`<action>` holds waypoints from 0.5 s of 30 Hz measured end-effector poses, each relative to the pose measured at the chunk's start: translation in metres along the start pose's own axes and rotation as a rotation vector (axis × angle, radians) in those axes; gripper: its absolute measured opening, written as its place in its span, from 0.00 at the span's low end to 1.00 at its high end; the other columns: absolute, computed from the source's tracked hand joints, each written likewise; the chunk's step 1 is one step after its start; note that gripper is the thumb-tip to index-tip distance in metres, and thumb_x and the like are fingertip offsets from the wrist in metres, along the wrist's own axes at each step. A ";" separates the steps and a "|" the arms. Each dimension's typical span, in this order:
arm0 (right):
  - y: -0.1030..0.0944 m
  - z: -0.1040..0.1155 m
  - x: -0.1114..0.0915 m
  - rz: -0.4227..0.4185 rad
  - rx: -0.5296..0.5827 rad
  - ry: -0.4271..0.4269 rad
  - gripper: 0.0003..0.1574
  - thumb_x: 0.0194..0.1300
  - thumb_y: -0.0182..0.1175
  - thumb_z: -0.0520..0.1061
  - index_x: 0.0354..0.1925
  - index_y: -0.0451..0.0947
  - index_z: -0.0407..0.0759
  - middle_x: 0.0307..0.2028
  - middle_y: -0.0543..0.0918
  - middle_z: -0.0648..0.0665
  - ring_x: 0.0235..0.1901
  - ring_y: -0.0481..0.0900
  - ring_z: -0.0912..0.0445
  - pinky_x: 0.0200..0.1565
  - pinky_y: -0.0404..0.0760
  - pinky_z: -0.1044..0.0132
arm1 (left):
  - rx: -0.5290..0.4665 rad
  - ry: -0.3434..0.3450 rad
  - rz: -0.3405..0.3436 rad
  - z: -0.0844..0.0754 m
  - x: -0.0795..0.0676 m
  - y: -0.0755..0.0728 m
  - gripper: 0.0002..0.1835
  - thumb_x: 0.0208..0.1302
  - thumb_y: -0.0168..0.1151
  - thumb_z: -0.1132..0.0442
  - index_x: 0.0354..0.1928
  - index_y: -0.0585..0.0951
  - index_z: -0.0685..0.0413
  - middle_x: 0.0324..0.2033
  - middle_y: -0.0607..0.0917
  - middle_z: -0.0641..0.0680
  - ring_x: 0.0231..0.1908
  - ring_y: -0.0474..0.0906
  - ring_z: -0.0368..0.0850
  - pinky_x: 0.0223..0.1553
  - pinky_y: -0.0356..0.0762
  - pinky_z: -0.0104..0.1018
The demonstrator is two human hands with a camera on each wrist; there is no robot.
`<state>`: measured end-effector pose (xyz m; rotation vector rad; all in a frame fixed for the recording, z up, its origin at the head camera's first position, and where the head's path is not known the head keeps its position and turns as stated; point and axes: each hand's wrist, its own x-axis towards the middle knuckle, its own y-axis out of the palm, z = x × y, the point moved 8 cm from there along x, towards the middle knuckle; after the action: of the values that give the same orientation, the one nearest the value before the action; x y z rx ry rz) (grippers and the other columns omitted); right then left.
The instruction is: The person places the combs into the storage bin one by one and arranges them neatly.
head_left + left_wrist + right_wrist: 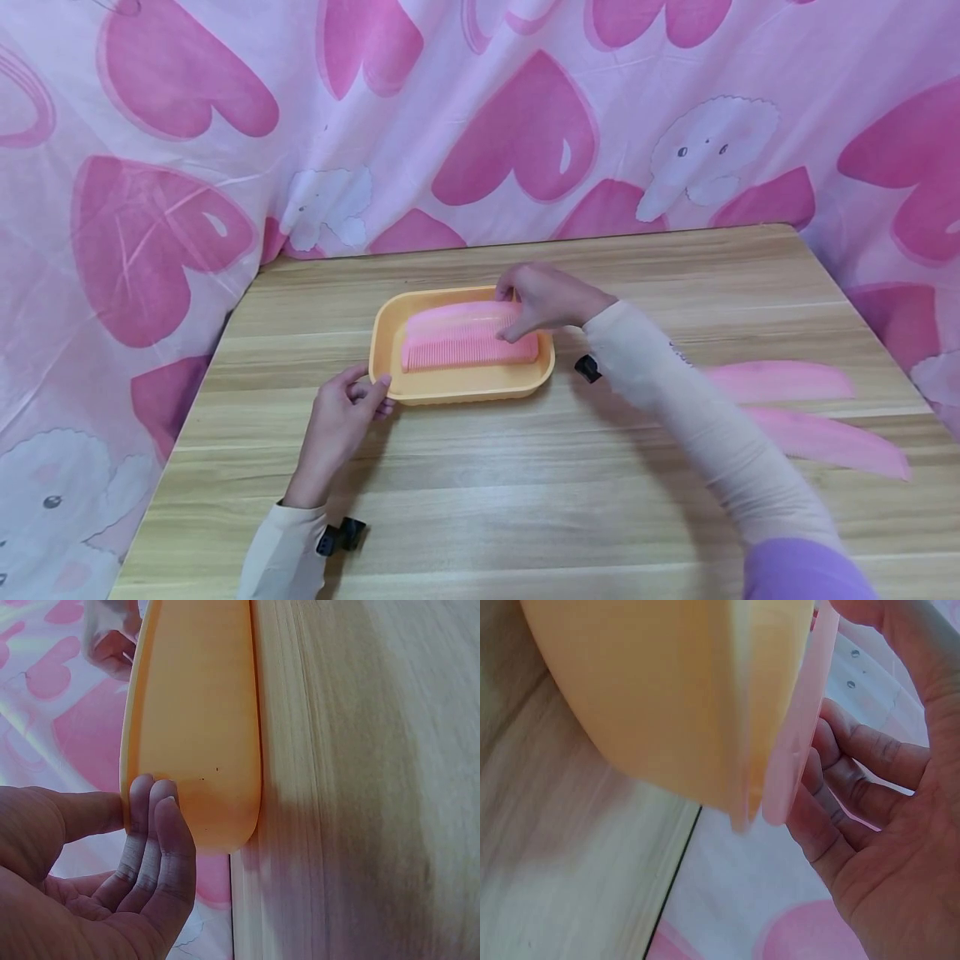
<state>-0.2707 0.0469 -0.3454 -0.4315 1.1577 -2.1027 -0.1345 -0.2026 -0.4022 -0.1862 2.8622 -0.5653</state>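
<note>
A yellow-orange plastic tray stands on the wooden table. My left hand pinches its near left corner, thumb on the rim and fingers against the outer wall. Over the tray's right end, my right hand grips a pink comb between thumb and fingers. In the right wrist view this comb is level with the tray's rim, fingertips along its outer face. A second band of pink teeth shows just below it inside the tray, partly covered by it.
Two more pink combs, an upper one and a lower one, lie on the table at the right, partly behind the right sleeve. A pink curtain with hearts hangs behind the table and along its sides. Black wrist cameras stick out from both sleeves.
</note>
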 end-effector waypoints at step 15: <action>0.031 -0.002 0.013 0.060 -0.034 0.037 0.29 0.45 0.82 0.53 0.40 0.82 0.37 0.34 0.80 0.46 0.37 0.73 0.53 0.42 0.77 0.62 | 0.009 -0.008 0.003 0.001 0.000 -0.001 0.25 0.74 0.60 0.62 0.66 0.71 0.71 0.29 0.88 0.57 0.29 0.85 0.41 0.35 0.87 0.33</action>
<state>-0.2683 0.0277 -0.3730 -0.3705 1.2148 -2.0497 -0.1344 -0.2038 -0.4023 -0.1820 2.8515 -0.5751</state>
